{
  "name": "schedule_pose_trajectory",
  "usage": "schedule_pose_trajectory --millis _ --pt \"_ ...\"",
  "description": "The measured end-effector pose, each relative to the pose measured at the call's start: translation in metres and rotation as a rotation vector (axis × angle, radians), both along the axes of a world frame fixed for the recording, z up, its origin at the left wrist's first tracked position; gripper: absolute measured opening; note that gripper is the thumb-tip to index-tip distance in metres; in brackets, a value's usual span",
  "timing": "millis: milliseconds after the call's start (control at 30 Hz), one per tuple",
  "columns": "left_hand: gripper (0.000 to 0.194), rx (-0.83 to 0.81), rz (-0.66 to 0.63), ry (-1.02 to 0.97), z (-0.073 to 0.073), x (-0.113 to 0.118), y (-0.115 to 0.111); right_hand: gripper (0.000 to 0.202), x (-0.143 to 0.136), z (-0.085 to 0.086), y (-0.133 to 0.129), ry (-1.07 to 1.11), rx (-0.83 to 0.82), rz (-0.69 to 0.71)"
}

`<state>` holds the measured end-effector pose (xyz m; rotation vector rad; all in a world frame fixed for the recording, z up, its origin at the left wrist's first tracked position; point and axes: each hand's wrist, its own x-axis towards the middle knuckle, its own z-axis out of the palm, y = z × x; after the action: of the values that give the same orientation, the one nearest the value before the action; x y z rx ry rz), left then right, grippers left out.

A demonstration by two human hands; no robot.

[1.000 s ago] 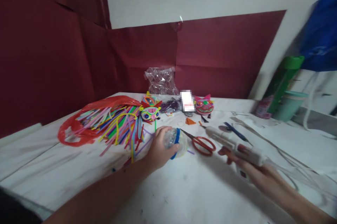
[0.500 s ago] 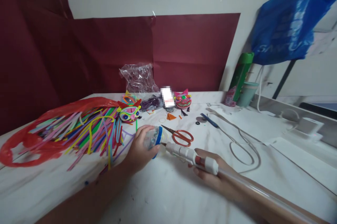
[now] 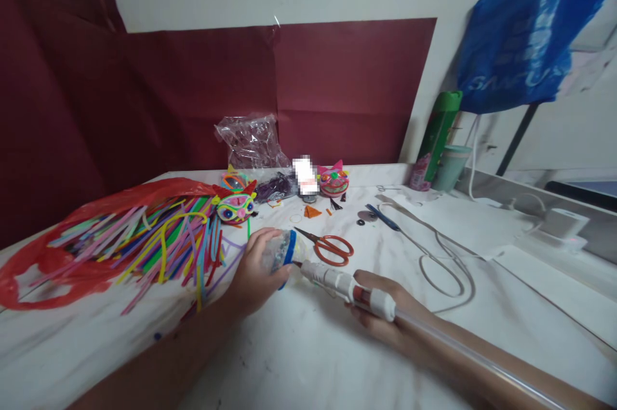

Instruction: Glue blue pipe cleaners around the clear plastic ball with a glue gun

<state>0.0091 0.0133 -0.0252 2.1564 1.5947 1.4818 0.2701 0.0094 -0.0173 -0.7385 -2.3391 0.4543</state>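
Clear plastic piece (image 3: 277, 254): left hand (image 3: 258, 274) clamps it, apparently for steadiness
Glue gun (image 3: 332, 278): right hand (image 3: 396, 328) grips, nozzle (image 3: 297, 264) beside left hand

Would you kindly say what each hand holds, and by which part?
Left hand: clear, rounded, blue-banded plastic piece, by its left side; right hand: white glue gun, by its rear half.

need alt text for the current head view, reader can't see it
A person's right hand holds a white glue gun, its nozzle close to the blue-banded clear plastic piece in the left hand. Orange-handled scissors lie just beyond on a white table; colourful pipe cleaners spill from a red bag.
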Motion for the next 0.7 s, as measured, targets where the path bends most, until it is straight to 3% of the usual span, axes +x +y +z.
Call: schedule_pose_trajectory --millis 700 --pt "0.05 -0.009 -0.025 0.017 -0.0001 -0.0008 -0.0004 0.017 -0.0001 -0.0006 -0.0003 -0.043 0.04 -0.051"
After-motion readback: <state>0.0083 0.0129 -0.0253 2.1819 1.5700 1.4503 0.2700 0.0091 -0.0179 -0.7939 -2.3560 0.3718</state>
